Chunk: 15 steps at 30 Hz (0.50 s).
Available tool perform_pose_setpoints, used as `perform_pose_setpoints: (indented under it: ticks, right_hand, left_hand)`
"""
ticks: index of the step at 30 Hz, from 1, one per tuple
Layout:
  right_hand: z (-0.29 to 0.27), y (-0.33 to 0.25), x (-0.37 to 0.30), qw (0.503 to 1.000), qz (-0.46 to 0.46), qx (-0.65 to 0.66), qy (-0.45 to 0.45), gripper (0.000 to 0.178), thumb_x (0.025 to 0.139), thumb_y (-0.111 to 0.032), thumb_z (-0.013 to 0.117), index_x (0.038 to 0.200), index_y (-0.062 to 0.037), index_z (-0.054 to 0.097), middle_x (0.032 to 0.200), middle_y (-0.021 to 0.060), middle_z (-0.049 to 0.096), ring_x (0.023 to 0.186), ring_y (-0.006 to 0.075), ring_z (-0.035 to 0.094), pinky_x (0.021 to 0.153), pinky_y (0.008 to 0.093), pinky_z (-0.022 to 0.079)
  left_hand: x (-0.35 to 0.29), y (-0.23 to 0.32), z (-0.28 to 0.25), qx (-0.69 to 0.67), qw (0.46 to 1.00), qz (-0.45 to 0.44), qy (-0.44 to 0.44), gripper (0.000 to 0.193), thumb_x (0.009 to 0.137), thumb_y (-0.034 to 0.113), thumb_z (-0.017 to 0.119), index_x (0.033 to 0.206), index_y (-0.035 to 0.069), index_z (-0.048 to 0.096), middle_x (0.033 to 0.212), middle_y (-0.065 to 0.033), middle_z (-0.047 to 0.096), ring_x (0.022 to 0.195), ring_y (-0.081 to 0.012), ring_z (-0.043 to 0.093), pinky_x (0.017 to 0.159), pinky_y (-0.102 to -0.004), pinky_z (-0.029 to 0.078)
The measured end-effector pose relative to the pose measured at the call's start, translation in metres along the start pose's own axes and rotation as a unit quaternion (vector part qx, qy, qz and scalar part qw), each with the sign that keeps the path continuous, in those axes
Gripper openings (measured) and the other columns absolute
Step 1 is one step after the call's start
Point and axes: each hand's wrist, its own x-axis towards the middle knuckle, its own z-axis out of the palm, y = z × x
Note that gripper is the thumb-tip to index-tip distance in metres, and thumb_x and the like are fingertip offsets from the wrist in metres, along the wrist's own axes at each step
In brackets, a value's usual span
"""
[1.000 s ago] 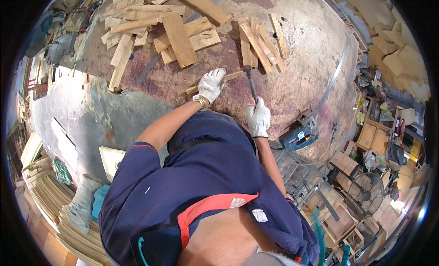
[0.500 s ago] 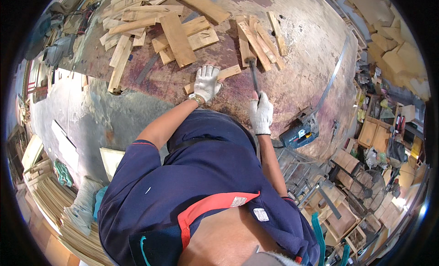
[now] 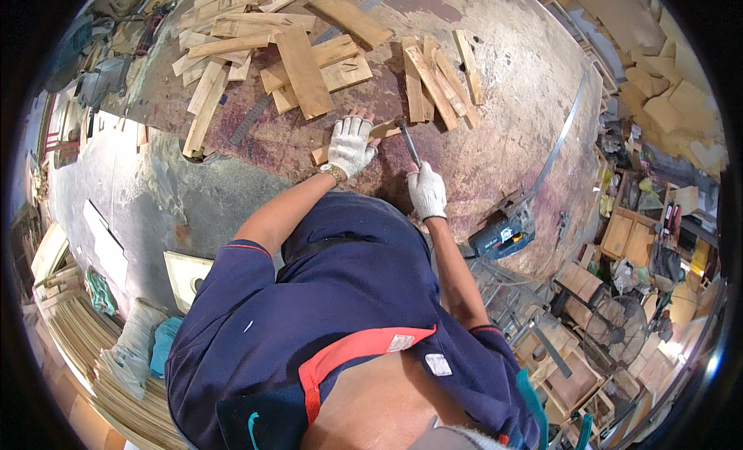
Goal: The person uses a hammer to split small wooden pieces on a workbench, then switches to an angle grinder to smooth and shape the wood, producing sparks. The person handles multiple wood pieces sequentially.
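Note:
My left hand (image 3: 352,147), in a white glove with bare fingertips, lies over a short wooden strip (image 3: 384,130) on the worn tabletop. Its fingers are stretched out across the wood, and the palm covers the strip's middle. A dark-headed hammer (image 3: 409,146) is in my gloved right hand (image 3: 427,191), whose fingers wrap round the handle. The hammer head sits at the strip's right end; I cannot tell whether it touches the wood.
Several loose boards (image 3: 302,72) are heaped at the far left, with more narrow boards (image 3: 440,82) beyond the hammer. A blue power tool (image 3: 503,232) lies right of my right hand, near a long metal strip (image 3: 563,136). A metal ruler (image 3: 250,120) lies left of my left hand.
The hammer head has come toward me and left, from beside the narrow boards to the strip's right end. My right hand has shifted slightly left; my left hand stays on the strip.

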Motion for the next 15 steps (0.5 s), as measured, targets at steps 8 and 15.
perform_pose_setpoints:
  ticks: [8, 15]
  right_hand:
    - [0.009, -0.006, -0.006, 0.988, -0.018, 0.092, 0.121, 0.036, 0.101, -0.033, 0.059, 0.125, -0.0074, 0.059, 0.075, 0.0247, 0.067, 0.073, 0.0466, 0.068, 0.062, 0.0550, 0.051]
    - [0.031, 0.051, -0.025, 0.955, 0.086, 0.276, 0.064, 0.044, 0.103, -0.040, 0.058, 0.092, 0.0023, 0.066, 0.066, 0.0105, 0.059, 0.063, 0.0223, 0.056, 0.062, 0.0403, 0.045]
  left_hand:
    - [0.003, 0.004, -0.008, -0.030, 0.999, -0.022, -0.026, 0.067, 0.085, 0.042, 0.073, 0.139, 0.007, 0.057, 0.151, -0.0167, 0.051, 0.140, -0.0354, 0.046, 0.111, -0.0532, 0.037]
    - [-0.007, -0.003, -0.026, 0.020, 0.997, -0.017, -0.066, 0.050, 0.078, 0.031, 0.079, 0.121, 0.013, 0.062, 0.124, -0.0127, 0.058, 0.122, -0.0351, 0.053, 0.103, -0.0489, 0.042]
